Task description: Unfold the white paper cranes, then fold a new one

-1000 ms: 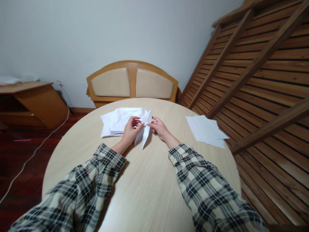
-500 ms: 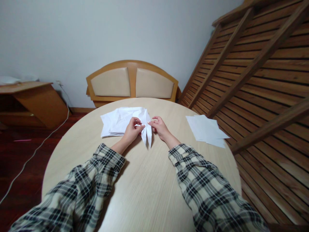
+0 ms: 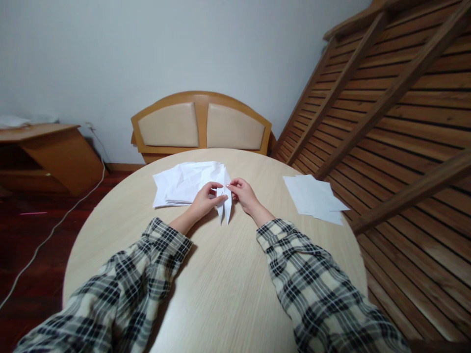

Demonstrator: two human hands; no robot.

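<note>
Between my hands is a folded white paper (image 3: 227, 206), narrow, with two pointed legs towards me and its upper end pointing away. My left hand (image 3: 206, 201) pinches its left side, thumb across the front and fingers curled behind. From the right, my right hand (image 3: 243, 196) grips the paper's edge between thumb and forefinger. Just left of and behind the folded piece lies a loose pile of creased white paper (image 3: 176, 184) on the round table. The fingertips behind the paper are partly hidden.
Several flat white sheets (image 3: 312, 196) overlap at the right of the round wooden table (image 3: 228, 284). Beyond the table stands a padded headboard (image 3: 202, 117). A slatted wooden frame (image 3: 397, 147) leans at the right. On the left are a desk (image 3: 62, 157) and a white cable (image 3: 55, 230).
My left hand has shifted slightly right, its thumb now further across the folded paper. The paper's left leg has moved closer to the right one. My right hand has barely moved.
</note>
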